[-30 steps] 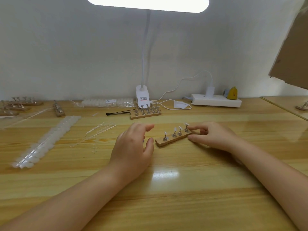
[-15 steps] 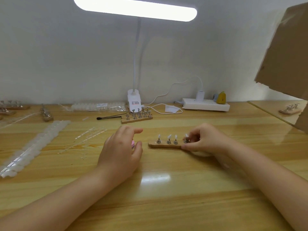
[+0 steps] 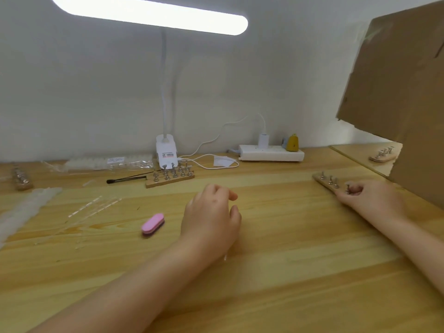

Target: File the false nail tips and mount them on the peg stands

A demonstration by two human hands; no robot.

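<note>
Forearms came in from the bottom corners of the frame across the wooden table (image 3: 276,272). At centre, the left hand (image 3: 210,223) rested on the wood with fingers loosely curled, holding nothing. Just left of it lay a pink nail file (image 3: 153,224), apart from the hand. Further left, thin clear strips (image 3: 96,206) were scattered, and a white band of nail tips (image 3: 21,212) ran along the left edge.

At the right, the right hand (image 3: 370,200) gripped the near end of a wooden peg stand (image 3: 328,182), fingers curled round it; four metal pegs showed on the board, and whether they carried tips I could not tell through the blur.

Beyond the left hand, a second peg stand (image 3: 169,177) sat at the foot of the white lamp base (image 3: 166,152), crowded with bare-looking pegs, a black brush (image 3: 127,179) beside it. A clear packet of tips (image 3: 108,161) lay along the wall to its left, and another stand (image 3: 21,180) at the far left edge. To the right stood a white power strip (image 3: 271,153) with a yellow plug (image 3: 292,143). Brown cardboard (image 3: 396,92) filled the upper right, with one more stand (image 3: 383,155) past its lower edge.
</note>
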